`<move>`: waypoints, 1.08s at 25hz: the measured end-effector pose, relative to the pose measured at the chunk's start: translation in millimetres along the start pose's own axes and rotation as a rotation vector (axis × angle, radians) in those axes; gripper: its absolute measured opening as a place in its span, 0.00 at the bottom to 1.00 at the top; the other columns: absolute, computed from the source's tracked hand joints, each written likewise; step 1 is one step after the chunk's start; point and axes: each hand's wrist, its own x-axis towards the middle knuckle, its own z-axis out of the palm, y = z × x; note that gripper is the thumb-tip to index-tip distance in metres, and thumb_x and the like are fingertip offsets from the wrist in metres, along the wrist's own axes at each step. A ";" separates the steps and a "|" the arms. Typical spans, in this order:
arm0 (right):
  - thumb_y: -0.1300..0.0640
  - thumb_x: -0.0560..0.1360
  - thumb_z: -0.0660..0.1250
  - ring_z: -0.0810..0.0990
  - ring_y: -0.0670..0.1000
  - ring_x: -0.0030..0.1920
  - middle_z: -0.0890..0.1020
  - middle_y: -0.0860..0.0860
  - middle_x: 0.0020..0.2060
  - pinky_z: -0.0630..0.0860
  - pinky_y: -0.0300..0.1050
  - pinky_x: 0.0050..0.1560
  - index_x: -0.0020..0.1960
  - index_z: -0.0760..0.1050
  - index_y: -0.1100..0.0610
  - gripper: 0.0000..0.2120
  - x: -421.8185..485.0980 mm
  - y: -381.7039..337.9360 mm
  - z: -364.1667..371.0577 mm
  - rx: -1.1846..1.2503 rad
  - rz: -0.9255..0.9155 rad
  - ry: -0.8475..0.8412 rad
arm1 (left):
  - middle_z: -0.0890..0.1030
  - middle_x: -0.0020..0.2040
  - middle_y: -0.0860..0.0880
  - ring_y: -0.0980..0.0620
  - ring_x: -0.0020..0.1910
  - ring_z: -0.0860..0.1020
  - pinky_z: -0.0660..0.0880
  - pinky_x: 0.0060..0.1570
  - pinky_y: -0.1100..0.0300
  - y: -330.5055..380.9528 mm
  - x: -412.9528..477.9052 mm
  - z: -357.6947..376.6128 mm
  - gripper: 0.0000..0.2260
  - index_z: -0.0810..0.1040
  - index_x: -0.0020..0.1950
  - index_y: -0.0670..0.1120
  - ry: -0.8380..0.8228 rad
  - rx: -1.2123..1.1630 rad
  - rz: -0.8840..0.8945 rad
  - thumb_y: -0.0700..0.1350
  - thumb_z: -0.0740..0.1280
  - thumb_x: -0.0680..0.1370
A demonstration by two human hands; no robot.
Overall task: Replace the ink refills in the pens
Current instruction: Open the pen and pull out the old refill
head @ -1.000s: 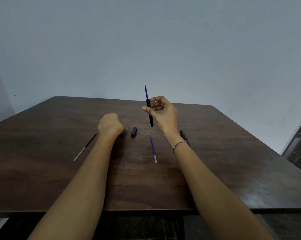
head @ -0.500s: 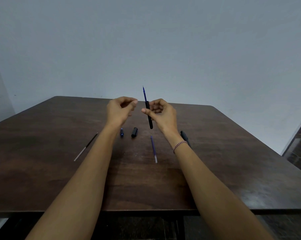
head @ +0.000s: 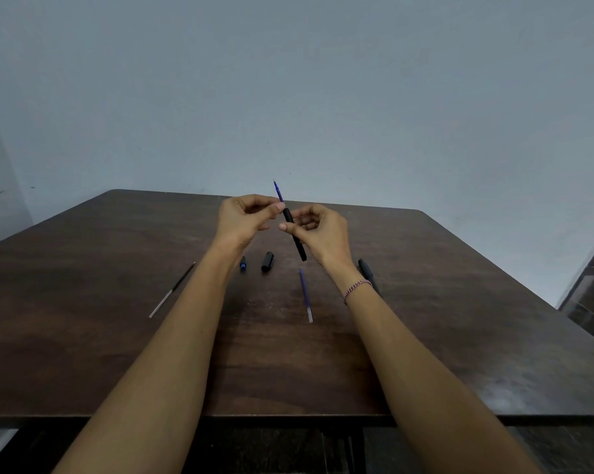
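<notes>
Above the table (head: 118,336), the black pen barrel (head: 288,216), a blue refill (head: 278,190) protruding from its top, is gripped in the curled fingers of the right hand (head: 326,237); the left hand (head: 241,220) is seen pinched beside that top, its contents not discernible.

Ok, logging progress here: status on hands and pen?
Right hand grips pen barrel, blue refill sticking out. Left hand at refill base, grip unclear. Nothing blocking.

A black pen barrel (head: 295,234) is held tilted above the counter (head: 83,336), with a blue refill (head: 278,191) protruding from its upper end. A second blue refill (head: 305,294), a dark refill (head: 172,290) and a black cap (head: 267,261) are laid apart on the counter.
</notes>
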 end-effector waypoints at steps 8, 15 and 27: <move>0.54 0.65 0.78 0.78 0.39 0.36 0.79 0.42 0.36 0.74 0.25 0.37 0.43 0.77 0.52 0.11 -0.1 1.9 1.9 -0.071 0.005 -0.080 | 0.84 0.38 0.50 0.55 0.40 0.83 0.80 0.44 0.62 3.4 2.0 -5.7 0.02 0.81 0.44 0.44 0.103 -0.149 -0.004 0.40 0.72 0.72; 0.55 0.65 0.78 0.77 0.41 0.35 0.80 0.43 0.34 0.76 0.30 0.38 0.41 0.76 0.49 0.11 -0.8 3.0 2.0 -0.145 0.033 -0.141 | 0.84 0.35 0.51 0.54 0.35 0.83 0.79 0.39 0.63 5.2 4.2 -13.0 0.02 0.81 0.43 0.43 0.293 -0.400 -0.042 0.39 0.71 0.73; 0.56 0.66 0.78 0.76 0.40 0.34 0.79 0.43 0.34 0.75 0.30 0.37 0.42 0.77 0.51 0.11 0.7 7.9 1.4 -0.192 0.055 -0.168 | 0.83 0.40 0.46 0.55 0.35 0.82 0.80 0.40 0.63 1.3 9.0 -15.7 0.06 0.80 0.49 0.39 0.375 -0.424 -0.010 0.38 0.71 0.73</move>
